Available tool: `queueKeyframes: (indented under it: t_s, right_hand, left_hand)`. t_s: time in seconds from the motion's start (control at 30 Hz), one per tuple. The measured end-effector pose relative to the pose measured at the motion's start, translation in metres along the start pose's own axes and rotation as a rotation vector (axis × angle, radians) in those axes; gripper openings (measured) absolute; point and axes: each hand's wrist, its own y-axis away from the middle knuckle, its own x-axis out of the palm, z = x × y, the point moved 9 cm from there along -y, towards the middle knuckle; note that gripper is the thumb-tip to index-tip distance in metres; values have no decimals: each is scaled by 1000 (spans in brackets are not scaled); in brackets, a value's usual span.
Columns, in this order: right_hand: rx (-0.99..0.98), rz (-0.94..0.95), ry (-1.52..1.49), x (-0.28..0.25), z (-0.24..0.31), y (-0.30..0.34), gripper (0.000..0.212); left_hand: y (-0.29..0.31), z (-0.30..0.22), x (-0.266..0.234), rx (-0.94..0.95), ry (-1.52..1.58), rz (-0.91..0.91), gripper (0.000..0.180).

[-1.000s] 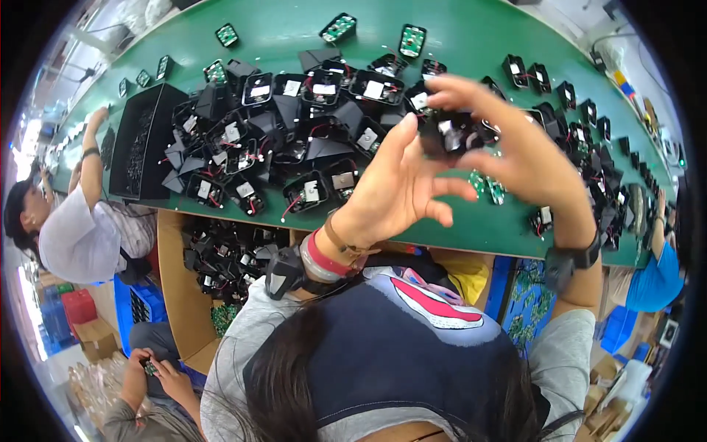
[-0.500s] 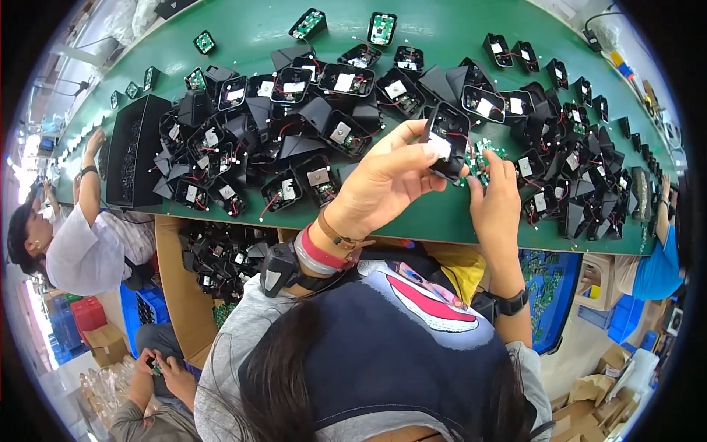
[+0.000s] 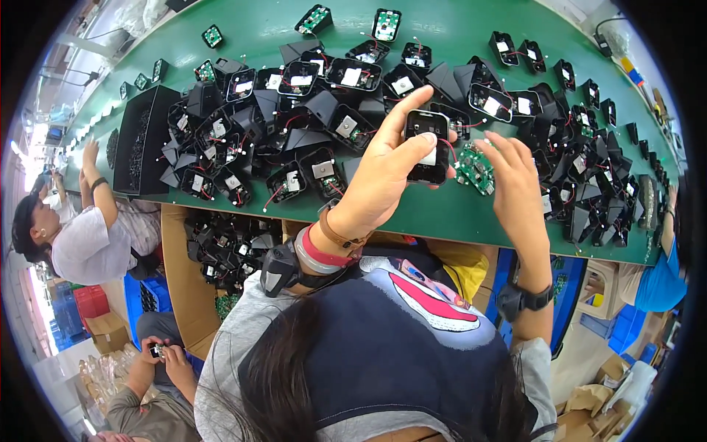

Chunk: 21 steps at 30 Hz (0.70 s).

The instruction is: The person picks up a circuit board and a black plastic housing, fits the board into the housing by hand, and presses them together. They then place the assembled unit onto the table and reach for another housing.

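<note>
My left hand (image 3: pixel 387 166) grips a small black plastic housing (image 3: pixel 427 171), its open side facing up and my thumb pressing on a white pad inside. From the housing a red wire runs toward a green circuit board (image 3: pixel 475 171) dotted with small parts. My right hand (image 3: pixel 515 184) has its fingers curled at the right edge of this board and appears to hold it; the thumb is hidden. Beyond and left of my hands, a heap of similar black housings (image 3: pixel 353 76) with white pads and red wires covers the green table (image 3: pixel 250 29).
A second heap of housings (image 3: pixel 589 188) lies to the right. A black bin (image 3: pixel 151 144) stands at the left, and a cardboard box (image 3: pixel 175 272) of housings sits below the table edge. Co-workers are at the left (image 3: pixel 96 236), lower left (image 3: pixel 158 390) and far right (image 3: pixel 660 272).
The housing has turned so its open side faces up and has shifted slightly left. My right hand has moved right, its fingers lifting, and the circuit board now shows its broad face.
</note>
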Motion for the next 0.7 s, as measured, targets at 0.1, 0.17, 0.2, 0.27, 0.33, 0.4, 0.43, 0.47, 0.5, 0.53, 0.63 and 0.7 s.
queueKeyframes:
  t_s: [0.1,0.17,0.2,0.27,0.33,0.4,0.43,0.47,0.5,0.53,0.63,0.7]
  right_hand:
    - [-66,136,0,23,-7,-1,46]
    - [100,195,-91,29,-20,-1,42]
    - [108,151,-99,22,-19,-3,39]
    - [149,99,-104,17,-20,1,39]
    - [210,-74,-102,3,-22,8,41]
    - [278,-91,-302,-19,-1,5,41]
    - [369,-108,-483,-29,3,6,41]
    - [288,-183,-577,-40,12,5,42]
    - [297,-182,-574,-42,17,4,42]
    - [247,-238,-625,-49,22,0,43]
    - [204,-304,-707,-57,27,-2,44]
    - [193,-309,-784,-57,29,0,44]
  left_hand:
    - [-3,-2,6,74,-26,15,59]
    - [0,-8,8,188,-96,24,62]
    - [1,-10,8,211,-106,21,60]
    - [-1,-10,7,223,-137,22,58]
    - [-1,-11,9,239,-143,14,49]
    - [-4,-9,3,234,-189,10,42]
    - [-4,-7,3,216,-224,30,37]
    - [-6,-10,7,292,-226,48,26]
    - [-5,-8,9,284,-223,53,26]
    - [-6,-7,12,262,-203,51,25]
    - [-7,-8,20,288,-233,70,22]
    - [-7,-5,22,255,-199,82,22]
